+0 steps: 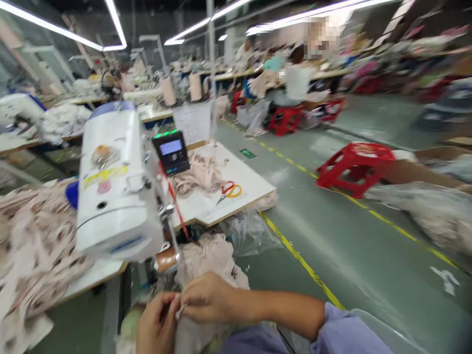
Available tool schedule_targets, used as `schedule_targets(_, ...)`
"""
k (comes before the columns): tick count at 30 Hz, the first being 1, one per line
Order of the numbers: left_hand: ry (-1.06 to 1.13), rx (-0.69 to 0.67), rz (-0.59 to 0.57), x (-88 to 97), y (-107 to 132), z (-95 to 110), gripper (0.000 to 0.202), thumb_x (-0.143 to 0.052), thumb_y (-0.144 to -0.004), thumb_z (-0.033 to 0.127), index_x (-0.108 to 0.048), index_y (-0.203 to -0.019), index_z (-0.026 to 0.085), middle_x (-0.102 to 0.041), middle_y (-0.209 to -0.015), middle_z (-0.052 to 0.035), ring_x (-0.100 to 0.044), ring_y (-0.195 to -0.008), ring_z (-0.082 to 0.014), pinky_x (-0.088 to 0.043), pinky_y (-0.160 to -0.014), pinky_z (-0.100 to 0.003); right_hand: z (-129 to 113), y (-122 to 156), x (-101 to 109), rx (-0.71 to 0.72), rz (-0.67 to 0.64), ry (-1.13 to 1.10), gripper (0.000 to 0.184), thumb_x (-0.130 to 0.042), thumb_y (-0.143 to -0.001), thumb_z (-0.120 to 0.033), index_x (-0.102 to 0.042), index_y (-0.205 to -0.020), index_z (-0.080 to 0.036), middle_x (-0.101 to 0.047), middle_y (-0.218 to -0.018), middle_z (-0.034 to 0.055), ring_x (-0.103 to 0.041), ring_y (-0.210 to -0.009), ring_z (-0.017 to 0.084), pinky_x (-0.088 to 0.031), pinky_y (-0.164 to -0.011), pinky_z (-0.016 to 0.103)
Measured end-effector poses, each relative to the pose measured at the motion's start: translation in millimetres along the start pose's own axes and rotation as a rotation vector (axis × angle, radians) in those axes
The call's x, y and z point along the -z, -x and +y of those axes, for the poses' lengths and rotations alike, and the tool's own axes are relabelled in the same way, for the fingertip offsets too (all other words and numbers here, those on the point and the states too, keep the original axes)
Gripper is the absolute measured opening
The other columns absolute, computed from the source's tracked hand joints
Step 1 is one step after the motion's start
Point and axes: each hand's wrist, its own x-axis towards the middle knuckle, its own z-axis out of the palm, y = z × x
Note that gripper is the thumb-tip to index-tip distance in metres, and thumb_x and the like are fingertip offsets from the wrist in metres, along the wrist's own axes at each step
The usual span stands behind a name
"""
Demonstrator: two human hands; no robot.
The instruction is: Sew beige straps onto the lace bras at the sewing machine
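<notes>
Both my hands meet low in the view, in front of a white sewing machine (114, 196). My left hand (157, 322) is closed, with thumb and fingertips pinching an edge of pale pink fabric (206, 255). Right beside it, my right hand (208, 297) pinches the same fabric, its fingers pressed together. The fabric hangs below the machine's arm and over my lap; its lower part is blurred. Scissors (230, 191) with red and yellow handles lie on the white tabletop (243, 169), beyond my hands.
A heap of pale pink pieces (33, 250) covers the table at left. A control panel (171, 151) with a lit screen stands behind the machine. A red stool (356, 167) is on the floor at right, near a yellow floor line (295, 253). Co-workers sit farther back.
</notes>
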Motion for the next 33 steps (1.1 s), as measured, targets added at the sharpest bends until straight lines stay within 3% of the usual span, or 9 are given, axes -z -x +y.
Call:
schedule_targets(2, -0.022, -0.044, -0.057, 2.8, 0, 7, 0.031, -0.055, -0.087, 0.044, -0.069, -0.072, 0.021, -0.069, -0.066, -0.0017, -0.062, -0.061, -0.0159, -0.050, -0.061, -0.023, 0, 0, 0, -0.027, 0.012, -0.063, 0.022, -0.052, -0.092, -0.028, -0.071, -0.097, -0.018, -0.073, -0.090, 0.0054, -0.066, -0.083, 0.014, -0.047, -0.075, 0.021)
schedule_targets(7, 0.035, -0.090, -0.026, 1.6, -5, 2, 0.023, -0.052, -0.093, 0.032, -0.070, -0.087, 0.019, -0.072, -0.084, -0.0045, -0.065, -0.076, -0.0153, -0.050, -0.067, -0.022, 4, -3, 1, -0.152, 0.077, -0.195, 0.018, -0.056, -0.092, -0.028, -0.071, -0.092, -0.020, -0.072, -0.085, 0.0026, -0.065, -0.079, 0.013, -0.046, -0.073, 0.021)
schedule_targets(10, -0.022, -0.138, 0.039, 2.8, -3, 0, 0.018, -0.053, -0.094, 0.026, -0.069, -0.089, 0.020, -0.071, -0.082, -0.0026, -0.065, -0.073, -0.0134, -0.049, -0.065, -0.021, 6, -8, 9, -0.169, 0.086, -0.121, 0.018, -0.054, -0.094, -0.028, -0.070, -0.093, -0.021, -0.070, -0.079, 0.0005, -0.062, -0.072, 0.012, -0.042, -0.066, 0.020)
schedule_targets(14, -0.157, -0.384, 0.080, 10.6, -2, 7, 0.012, -0.057, -0.091, 0.014, -0.067, -0.096, 0.019, -0.072, -0.082, -0.0012, -0.065, -0.072, -0.0106, -0.048, -0.064, -0.018, 6, -19, 25, -0.153, 0.081, 0.177, 0.022, -0.050, -0.097, -0.028, -0.067, -0.085, -0.020, -0.064, -0.070, 0.0007, -0.056, -0.066, 0.013, -0.035, -0.062, 0.024)
schedule_targets(18, -0.174, -0.575, 0.094, 15.8, -3, 13, 0.017, -0.059, -0.089, 0.007, -0.065, -0.101, 0.016, -0.073, -0.086, -0.0032, -0.067, -0.075, -0.0097, -0.050, -0.069, -0.016, 2, -30, 32, -0.126, -0.024, 0.173, 0.016, -0.055, -0.091, -0.021, -0.066, -0.079, -0.019, -0.063, -0.068, 0.0000, -0.055, -0.066, 0.013, -0.033, -0.061, 0.024)
schedule_targets(27, -0.189, -0.477, 0.048, 17.6, -8, 15, 0.008, -0.060, -0.090, 0.013, -0.066, -0.092, 0.019, -0.072, -0.078, 0.0020, -0.066, -0.068, -0.0078, -0.047, -0.064, -0.014, -5, -35, 44, -0.255, -0.189, -0.097, 0.013, -0.060, -0.082, -0.011, -0.071, -0.082, -0.018, -0.067, -0.070, -0.0036, -0.057, -0.065, 0.010, -0.036, -0.062, 0.020)
schedule_targets(31, -0.195, -0.406, 0.002, 18.0, -9, 16, 0.008, -0.059, -0.091, 0.016, -0.067, -0.090, 0.019, -0.071, -0.074, 0.0029, -0.065, -0.063, -0.0087, -0.045, -0.059, -0.016, -5, -35, 47, -0.281, -0.254, -0.131, 0.013, -0.059, -0.085, -0.014, -0.072, -0.083, -0.018, -0.069, -0.072, -0.0035, -0.057, -0.066, 0.010, -0.036, -0.063, 0.020)
schedule_targets(33, -0.227, -0.376, -0.049, 20.0, -12, 18, 0.011, -0.057, -0.093, 0.020, -0.067, -0.098, 0.020, -0.072, -0.076, 0.0018, -0.065, -0.063, -0.0107, -0.044, -0.057, -0.018, -5, -34, 47, -0.284, -0.261, -0.105, 0.011, -0.061, -0.086, -0.018, -0.072, -0.086, -0.018, -0.069, -0.073, -0.0031, -0.057, -0.066, 0.010, -0.035, -0.062, 0.021)
